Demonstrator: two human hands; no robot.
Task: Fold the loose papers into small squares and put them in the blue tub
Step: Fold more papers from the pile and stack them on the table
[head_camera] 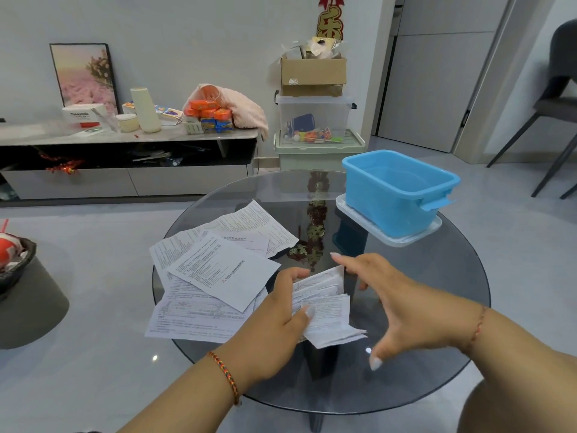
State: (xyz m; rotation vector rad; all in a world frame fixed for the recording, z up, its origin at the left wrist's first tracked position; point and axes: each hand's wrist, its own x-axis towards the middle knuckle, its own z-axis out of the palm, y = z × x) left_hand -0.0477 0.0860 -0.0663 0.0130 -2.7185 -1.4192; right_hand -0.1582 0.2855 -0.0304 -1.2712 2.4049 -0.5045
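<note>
Two bare forearms reach in from the bottom edge, each with a thin braided bracelet at the wrist. At the near middle of the round glass table (437, 354) the left hand (281, 320) grips a folded paper (324, 310), thumb curled over its near face and fingers wrapped round its far edge; the piece is folded several times and its layers fan out a little at the lower corner. Just to the right of it, the right hand (393, 303) hovers with fingers spread and relaxed, grasping nothing and not touching the paper. To the left of the hands lies a loose heap of printed papers (218, 270), overlapping one another at different angles, the lowest sheet hanging over the table's left rim. On the far right part of the table stands the blue tub (396, 195), upright, resting on a translucent white lid (415, 234); what shows of its inside holds nothing. Beyond the table stand stacked storage boxes (315, 126) and a low cabinet (125, 157) cluttered with packets and containers.
</note>
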